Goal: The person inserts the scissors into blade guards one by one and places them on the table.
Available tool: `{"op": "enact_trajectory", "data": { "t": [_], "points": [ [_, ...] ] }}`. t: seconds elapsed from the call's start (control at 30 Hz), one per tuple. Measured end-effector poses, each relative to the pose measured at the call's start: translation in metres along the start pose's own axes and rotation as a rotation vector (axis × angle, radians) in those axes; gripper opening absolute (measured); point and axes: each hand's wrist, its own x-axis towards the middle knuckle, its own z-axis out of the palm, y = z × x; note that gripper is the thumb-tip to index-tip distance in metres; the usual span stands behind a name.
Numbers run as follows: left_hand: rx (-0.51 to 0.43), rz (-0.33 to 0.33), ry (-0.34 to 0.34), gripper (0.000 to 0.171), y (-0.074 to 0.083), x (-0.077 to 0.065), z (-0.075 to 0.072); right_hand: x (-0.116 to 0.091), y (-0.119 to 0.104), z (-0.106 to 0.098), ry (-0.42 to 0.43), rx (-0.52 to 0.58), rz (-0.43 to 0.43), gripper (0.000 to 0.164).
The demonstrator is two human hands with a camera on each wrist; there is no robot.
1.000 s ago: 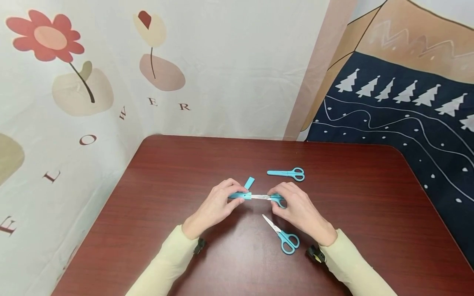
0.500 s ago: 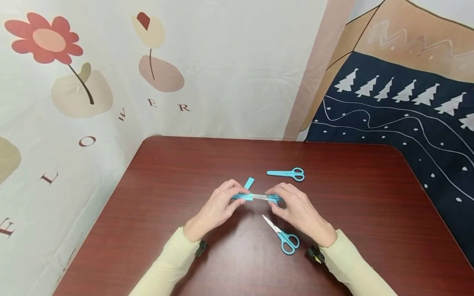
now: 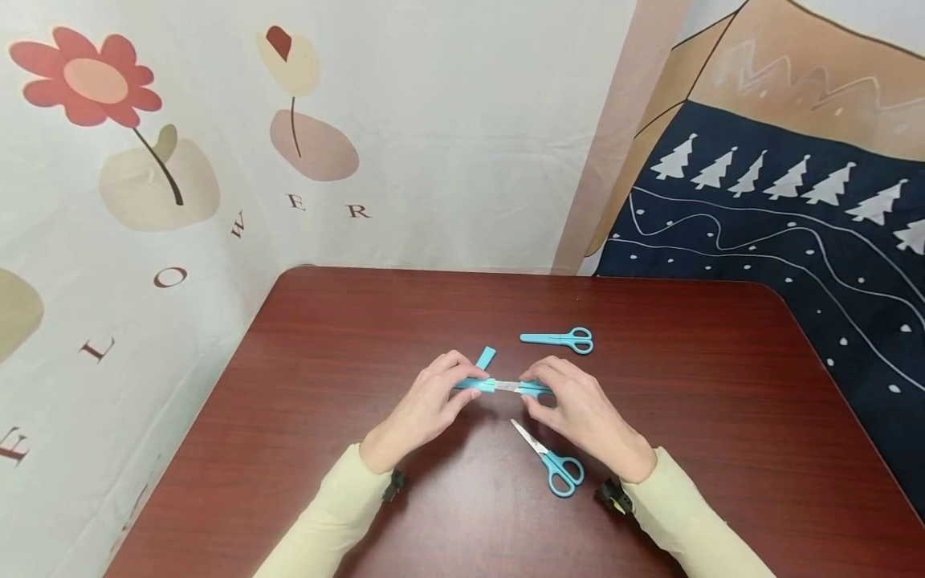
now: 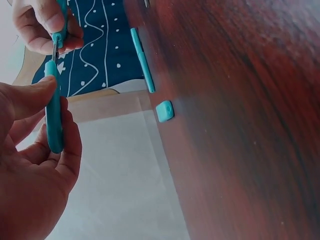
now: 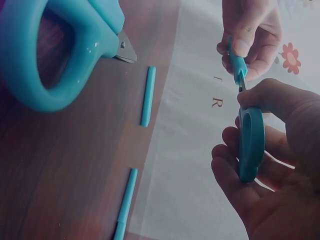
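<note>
- Scissors (image 3: 527,387), held up off the counter (image 3: 347,337) between both hands, with blades (image 3: 507,386) seemingly partway inside the blue sheath (image 3: 486,385).
- Pinched at the handles by the right hand (image 3: 578,401), with fingers (image 5: 232,182) curled close; gripped along the sheath by the left hand (image 3: 428,401), between thumb and fingers.
- Probably light and stiff, perhaps a little slippery on smooth plastic.
- Best taken by handle loops and sheath sides, clear of bare metal.
</note>
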Motion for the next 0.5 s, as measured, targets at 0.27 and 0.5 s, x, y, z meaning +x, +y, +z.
{"op": "enact_trajectory", "data": {
  "t": [0.27,0.5],
  "points": [
    [0.005,0.003,-0.005,0.022,0.0014,0.0004,0.0003,0.0003,-0.0014,-0.0005,0.001,-0.014,0.004,0.022],
    [0.008,0.009,0.006,0.023,0.0023,0.0006,0.0012,-0.0005,-0.0029,0.0008,0.001,0.037,0.019,0.022]
  ]
}}
